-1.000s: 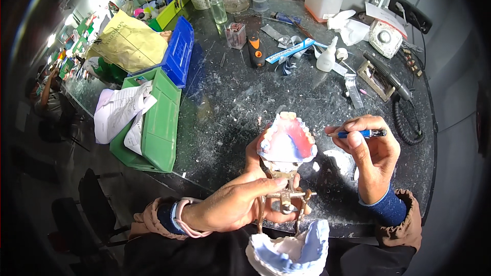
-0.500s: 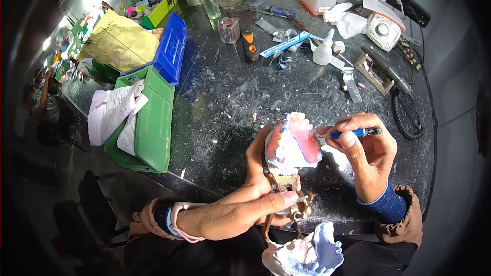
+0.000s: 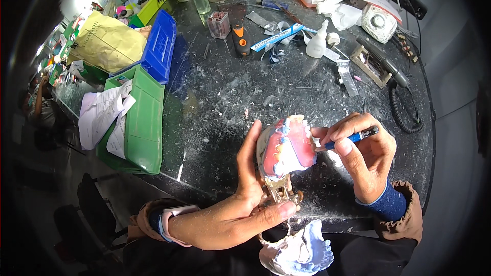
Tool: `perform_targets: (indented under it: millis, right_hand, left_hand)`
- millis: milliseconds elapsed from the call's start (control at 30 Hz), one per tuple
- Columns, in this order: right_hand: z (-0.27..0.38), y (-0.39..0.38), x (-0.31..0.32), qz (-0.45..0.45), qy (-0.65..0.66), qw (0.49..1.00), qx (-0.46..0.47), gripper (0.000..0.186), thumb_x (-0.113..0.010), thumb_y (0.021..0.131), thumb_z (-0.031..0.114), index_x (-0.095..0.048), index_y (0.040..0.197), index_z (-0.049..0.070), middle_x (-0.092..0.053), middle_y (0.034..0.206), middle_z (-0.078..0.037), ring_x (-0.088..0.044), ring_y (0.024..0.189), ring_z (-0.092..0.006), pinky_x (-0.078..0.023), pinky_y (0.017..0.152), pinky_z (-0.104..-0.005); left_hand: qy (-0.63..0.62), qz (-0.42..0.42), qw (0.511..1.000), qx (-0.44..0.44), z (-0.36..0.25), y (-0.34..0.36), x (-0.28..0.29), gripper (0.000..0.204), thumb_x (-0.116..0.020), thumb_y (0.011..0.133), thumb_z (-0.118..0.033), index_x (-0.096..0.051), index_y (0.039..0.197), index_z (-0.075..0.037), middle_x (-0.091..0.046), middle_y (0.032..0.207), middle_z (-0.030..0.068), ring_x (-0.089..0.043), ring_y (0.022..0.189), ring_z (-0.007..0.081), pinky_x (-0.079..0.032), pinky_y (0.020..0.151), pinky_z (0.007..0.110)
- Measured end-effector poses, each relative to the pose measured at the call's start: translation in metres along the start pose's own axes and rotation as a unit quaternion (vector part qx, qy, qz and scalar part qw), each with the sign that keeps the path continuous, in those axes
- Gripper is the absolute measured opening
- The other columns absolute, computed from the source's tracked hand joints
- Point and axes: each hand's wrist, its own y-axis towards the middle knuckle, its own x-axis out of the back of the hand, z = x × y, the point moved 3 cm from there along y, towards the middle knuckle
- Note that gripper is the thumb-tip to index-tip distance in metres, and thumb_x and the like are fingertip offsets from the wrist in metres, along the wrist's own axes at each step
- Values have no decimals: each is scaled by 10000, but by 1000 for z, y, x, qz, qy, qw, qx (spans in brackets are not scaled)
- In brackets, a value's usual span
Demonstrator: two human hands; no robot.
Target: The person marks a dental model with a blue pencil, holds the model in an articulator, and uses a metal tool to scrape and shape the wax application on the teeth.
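Note:
My left hand is wrapped round a brass-coloured dental articulator, thumb across its hinge. On the far end sits a dental cast carrying pink wax and a row of teeth, some smeared blue. The other half, a white cast with blue teeth, hangs open toward my lap. My right hand pinches a slim blue pen-like tool with a dark end. Its tip points at the right side of the waxed teeth, and my fingers hide whether it touches.
Left stand a green bin with papers and a blue bin with a yellow bag. Farther back lie an orange-black tool, a white dropper bottle and foil strips. At right, a corded handpiece rests near a white control box.
My left hand has turned the articulator, so more of the cast's left row of teeth shows. The blue tool stays in my right hand beside the cast. The whole view has shifted slightly.

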Motion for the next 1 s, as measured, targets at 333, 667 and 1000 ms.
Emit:
perform_targets:
  millis: [333,667,1000]
  right_hand:
    - [-2,2,5,-92,60,993,-51,127,-558,899,17,-541,1009,-44,-587,970,-137,-661,867,-250,-561,712,-299]
    - [-1,3,0,-36,20,998,-44,166,-529,932,85,-559,1037,-41,-592,987,-147,-630,796,-149,-562,556,-238]
    - [6,12,-2,231,-211,950,9,345,-800,674,240,-634,943,102,-568,878,-21,-572,730,-141,-446,587,-268]
  left_hand:
    - [19,-36,999,20,-3,0,7,966,-431,857,87,328,1385,-189,61,1507,138,-169,1356,209,-308,1028,387]
    - [-228,-84,950,197,3,-10,11,571,-440,846,-45,-157,1342,-59,-440,1141,168,-592,993,385,-523,829,430]
    - [-303,-8,915,265,-4,-10,18,596,-396,868,-50,-112,1382,-157,-438,1171,151,-569,1027,371,-520,826,531]
